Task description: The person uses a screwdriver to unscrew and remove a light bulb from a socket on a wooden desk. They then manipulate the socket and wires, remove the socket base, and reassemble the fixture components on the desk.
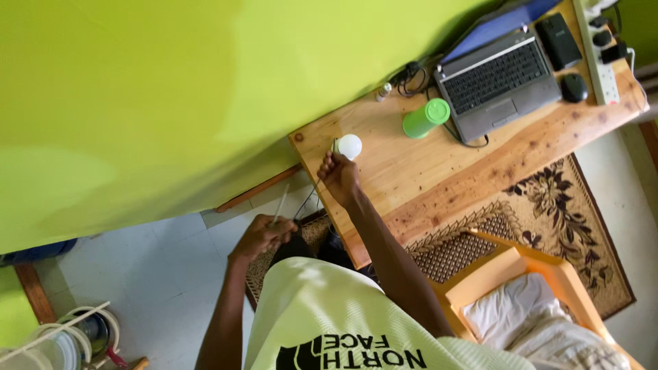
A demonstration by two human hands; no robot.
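L hand clenched on thin white rod; R hand grips white bulb.

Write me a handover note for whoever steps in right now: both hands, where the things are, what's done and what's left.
Left hand: closed around a thin white rod, held off the table's left end, above the floor.
Right hand: resting on the wooden table near its left corner, fingers against a white round bulb-like object; whether it grips it is unclear.
Elsewhere on the table: green cup, laptop, mouse, power strip.
Done: rod and white object are both in hand or at hand.
Left: they are apart; nothing joins them yet.
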